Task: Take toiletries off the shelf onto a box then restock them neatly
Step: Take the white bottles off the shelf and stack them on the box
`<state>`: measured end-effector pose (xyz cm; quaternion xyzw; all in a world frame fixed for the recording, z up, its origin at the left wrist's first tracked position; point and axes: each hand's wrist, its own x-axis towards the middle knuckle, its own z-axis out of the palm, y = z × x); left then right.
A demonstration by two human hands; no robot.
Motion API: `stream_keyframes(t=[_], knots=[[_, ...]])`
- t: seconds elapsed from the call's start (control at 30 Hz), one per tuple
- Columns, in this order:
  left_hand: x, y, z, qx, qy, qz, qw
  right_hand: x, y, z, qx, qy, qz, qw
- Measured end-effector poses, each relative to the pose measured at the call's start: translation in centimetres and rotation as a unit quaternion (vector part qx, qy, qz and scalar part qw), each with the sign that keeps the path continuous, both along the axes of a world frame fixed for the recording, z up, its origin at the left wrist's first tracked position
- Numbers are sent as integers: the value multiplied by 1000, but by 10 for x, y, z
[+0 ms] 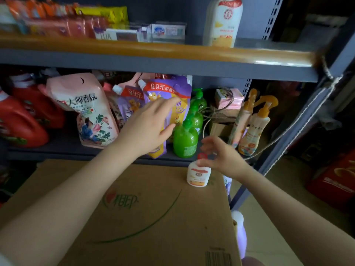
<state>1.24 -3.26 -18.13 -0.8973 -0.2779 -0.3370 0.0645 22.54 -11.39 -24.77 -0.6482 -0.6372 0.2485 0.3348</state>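
Observation:
A small white lotion bottle with a red cap stands upright at the far right of a cardboard box in front of the shelf. My right hand hovers just over its cap with fingers spread and loosely bent; the thumb touches the bottle's shoulder. My left hand reaches into the lower shelf with straight fingers, in front of the purple refill pouches, holding nothing. Green pump bottles stand in a row just right of that hand.
The lower shelf also holds a pink floral pouch, red detergent jugs and orange spray bottles. On the upper shelf are soap boxes and a tall white bottle. A rope hangs along the right post. A lilac bottle stands beside the box.

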Motion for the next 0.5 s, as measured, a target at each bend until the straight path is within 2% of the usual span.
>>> stream_keyframes(t=[0.17, 0.27, 0.37, 0.43, 0.5], knots=[[16, 24, 45, 142, 46, 37, 988, -8, -3, 93, 166, 24, 8, 986], [29, 38, 64, 176, 55, 78, 980, -5, 11, 142, 274, 22, -59, 960], [38, 48, 77, 177, 55, 108, 977, 7, 41, 181, 372, -1, -142, 917], [41, 53, 81, 172, 56, 116, 977, 16, 64, 197, 378, -51, -189, 905], [42, 58, 81, 175, 58, 121, 975, 27, 85, 206, 335, -72, -225, 912]])
